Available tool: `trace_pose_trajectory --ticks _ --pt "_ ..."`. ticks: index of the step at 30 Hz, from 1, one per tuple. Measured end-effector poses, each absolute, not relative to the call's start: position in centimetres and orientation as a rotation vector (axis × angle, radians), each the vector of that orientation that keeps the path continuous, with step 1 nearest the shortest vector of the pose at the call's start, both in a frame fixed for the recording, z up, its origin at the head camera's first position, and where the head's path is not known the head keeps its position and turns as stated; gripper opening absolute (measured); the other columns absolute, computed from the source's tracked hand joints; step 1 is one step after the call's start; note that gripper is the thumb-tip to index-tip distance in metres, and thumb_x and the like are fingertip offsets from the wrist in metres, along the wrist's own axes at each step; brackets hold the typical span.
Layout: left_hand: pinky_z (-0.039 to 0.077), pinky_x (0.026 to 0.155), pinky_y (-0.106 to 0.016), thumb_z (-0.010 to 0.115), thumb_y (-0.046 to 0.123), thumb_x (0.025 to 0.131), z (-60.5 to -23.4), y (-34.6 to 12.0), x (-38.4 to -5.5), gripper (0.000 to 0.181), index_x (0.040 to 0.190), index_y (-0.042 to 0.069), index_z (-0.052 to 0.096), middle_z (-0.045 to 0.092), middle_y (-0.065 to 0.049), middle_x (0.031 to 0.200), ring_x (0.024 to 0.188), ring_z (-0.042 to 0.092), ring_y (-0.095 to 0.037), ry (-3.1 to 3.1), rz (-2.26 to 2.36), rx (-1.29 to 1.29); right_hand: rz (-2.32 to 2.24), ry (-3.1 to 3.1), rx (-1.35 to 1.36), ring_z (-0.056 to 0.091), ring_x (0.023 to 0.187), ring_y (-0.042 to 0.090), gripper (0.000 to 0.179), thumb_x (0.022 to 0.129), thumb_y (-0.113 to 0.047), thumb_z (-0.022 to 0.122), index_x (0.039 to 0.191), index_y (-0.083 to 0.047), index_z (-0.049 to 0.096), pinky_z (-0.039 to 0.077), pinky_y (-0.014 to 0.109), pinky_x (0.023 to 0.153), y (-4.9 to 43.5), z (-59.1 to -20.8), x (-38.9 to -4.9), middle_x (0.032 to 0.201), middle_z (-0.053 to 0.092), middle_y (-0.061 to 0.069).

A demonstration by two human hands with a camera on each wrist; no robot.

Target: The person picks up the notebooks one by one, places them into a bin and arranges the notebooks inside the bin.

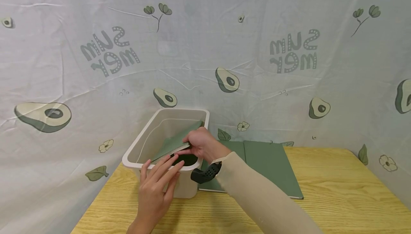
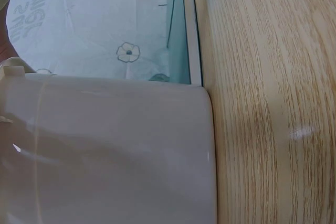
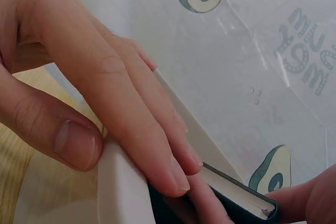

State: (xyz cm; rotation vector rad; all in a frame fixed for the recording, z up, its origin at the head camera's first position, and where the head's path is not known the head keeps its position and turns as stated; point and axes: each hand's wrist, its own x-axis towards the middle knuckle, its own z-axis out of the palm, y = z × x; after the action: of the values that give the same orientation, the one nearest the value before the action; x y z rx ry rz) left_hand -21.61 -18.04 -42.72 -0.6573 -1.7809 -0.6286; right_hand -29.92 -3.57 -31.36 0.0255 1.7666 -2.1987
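My right hand (image 1: pixel 201 142) pinches the edge of a green hardcover book (image 1: pixel 176 139), which is tilted inside a white plastic bin (image 1: pixel 128 155). In the right wrist view, the book's pale page edges (image 3: pixel 236 192) show between the thumb and a finger. My left hand (image 1: pixel 155 193) rests on the bin's near rim, its fingers extended over the edge and its thumb outside. Beneath the held book, a dark area shows in the bin; what it is cannot be made out. The left wrist view shows mostly the bin's outer wall (image 2: pixel 115 150).
Green hardcover books (image 1: pixel 269 166) lie flat on the wooden table (image 1: pixel 334 184), close against the bin's right side. Behind the table hangs a pale curtain (image 1: pixel 199 48) printed with avocados. A black wristband (image 1: pixel 207 173) is on the right wrist.
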Motion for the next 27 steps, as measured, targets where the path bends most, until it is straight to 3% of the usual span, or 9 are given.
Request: trace_pose_trajectory --ticks 3,8,12,15,19,22,24,27 --pt "0.018 0.130 -0.039 0.056 0.037 0.111 -42.81 -18.15 -21.60 0.034 0.124 0.018 0.080 0.078 -0.009 0.129 0.126 0.067 -0.026 -1.786 -0.631 -0.658 -2.162 1.811 0.014 0.061 0.130 0.056 0.057 0.098 0.018 0.048 0.151 0.014 0.028 0.056 0.059 0.098 -3.71 -31.44 -29.86 0.149 0.044 0.039" --pt "0.019 0.130 -0.039 0.056 0.037 0.111 -42.89 -18.21 -21.68 0.034 0.124 0.018 0.080 0.078 -0.008 0.127 0.123 0.068 -0.028 -1.772 -0.623 -0.658 -2.137 1.849 0.025 0.043 0.144 0.060 0.078 0.091 0.021 0.051 0.160 0.012 0.016 0.045 0.069 0.107 -4.07 -31.61 -29.71 0.165 0.026 0.034" --pt "0.019 0.130 -0.038 0.056 0.037 0.111 -42.88 -18.19 -21.79 0.034 0.123 0.017 0.081 0.079 -0.008 0.126 0.122 0.068 -0.030 -1.759 -0.620 -0.664 -2.119 1.891 0.030 0.042 0.147 0.055 0.074 0.092 0.012 0.062 0.157 0.011 0.026 0.034 0.079 0.112 -4.33 -31.72 -29.70 0.165 0.031 0.028" --pt "0.019 0.130 -0.038 0.056 0.037 0.111 -42.84 -18.13 -21.77 0.034 0.122 0.017 0.081 0.079 -0.009 0.126 0.122 0.068 -0.030 -1.756 -0.622 -0.666 -2.089 1.914 0.027 0.046 0.143 0.050 0.066 0.093 0.003 0.067 0.151 0.009 0.036 0.034 0.076 0.116 -4.34 -31.67 -29.65 0.160 0.037 0.025" --pt "0.019 0.130 -0.038 0.056 0.036 0.111 -42.84 -18.13 -21.76 0.033 0.122 0.017 0.081 0.079 -0.008 0.127 0.122 0.068 -0.030 -1.758 -0.624 -0.668 -2.103 1.902 0.022 0.028 0.156 0.051 0.074 0.093 -0.002 0.069 0.156 0.007 0.031 0.025 0.081 0.116 -4.21 -31.64 -29.61 0.168 0.028 0.022" --pt "0.019 0.130 -0.038 0.057 0.037 0.111 -42.82 -18.13 -21.75 0.033 0.122 0.017 0.081 0.079 -0.009 0.127 0.122 0.068 -0.030 -1.760 -0.626 -0.668 -2.130 1.877 0.013 0.006 0.161 0.057 0.082 0.093 -0.002 0.069 0.161 0.006 0.023 0.011 0.088 0.113 -4.04 -31.69 -29.55 0.176 0.015 0.020" --pt "0.018 0.130 -0.038 0.057 0.037 0.111 -42.80 -18.14 -21.73 0.033 0.122 0.017 0.081 0.079 -0.008 0.127 0.121 0.068 -0.030 -1.761 -0.627 -0.667 -2.137 1.854 0.001 0.004 0.160 0.061 0.083 0.094 -0.002 0.068 0.162 0.005 0.022 0.009 0.086 0.116 -3.93 -31.70 -29.47 0.177 0.012 0.019" --pt "0.019 0.130 -0.038 0.056 0.037 0.111 -42.76 -18.17 -21.69 0.034 0.122 0.017 0.081 0.079 -0.008 0.127 0.121 0.069 -0.031 -1.763 -0.620 -0.663 -2.114 1.884 -0.043 0.008 0.159 0.063 0.075 0.095 -0.003 0.067 0.160 0.007 0.030 0.012 0.080 0.122 -3.75 -31.61 -29.22 0.177 0.020 0.019"
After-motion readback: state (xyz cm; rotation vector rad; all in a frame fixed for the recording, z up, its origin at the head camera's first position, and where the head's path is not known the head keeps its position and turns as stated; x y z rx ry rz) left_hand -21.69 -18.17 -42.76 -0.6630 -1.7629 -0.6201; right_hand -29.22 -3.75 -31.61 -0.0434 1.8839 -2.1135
